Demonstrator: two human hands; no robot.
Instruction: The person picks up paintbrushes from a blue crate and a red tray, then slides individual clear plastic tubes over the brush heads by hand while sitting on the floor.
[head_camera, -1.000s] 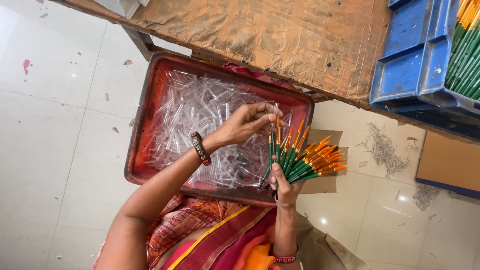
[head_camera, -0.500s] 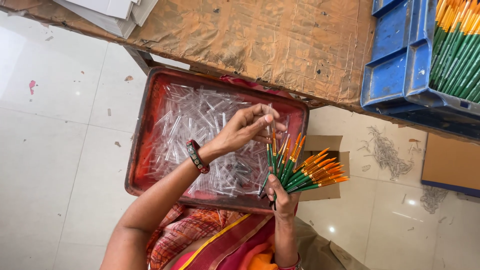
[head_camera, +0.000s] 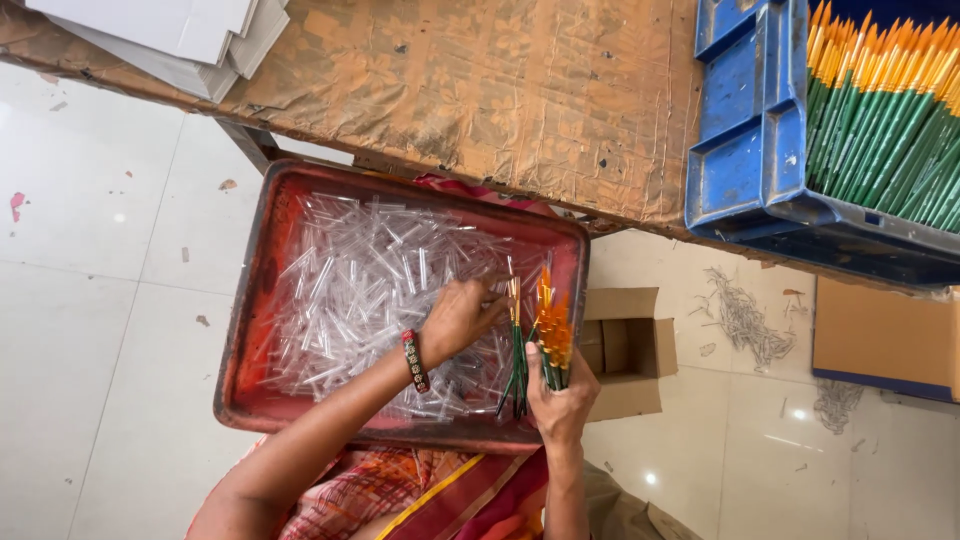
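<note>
A red tray (head_camera: 250, 300) rests on my lap, filled with several clear plastic caps (head_camera: 360, 290). My right hand (head_camera: 560, 400) grips a bunch of green brushes with orange tips (head_camera: 552, 335), held upright over the tray's right edge. My left hand (head_camera: 460, 318), with a beaded bracelet on the wrist, pinches the top of one green brush (head_camera: 516, 345) that stands just left of the bunch. Whether a cap sits between those fingers is hidden.
A worn brown table (head_camera: 500, 90) runs across the top with white boards (head_camera: 170, 35) at its left. A blue crate (head_camera: 780, 150) at the right holds many green and orange brushes (head_camera: 880, 110). An open cardboard box (head_camera: 625, 345) stands on the tiled floor.
The fanned bunch in my right hand has swung upright and closed together. My left hand has moved down to the tip of a single brush.
</note>
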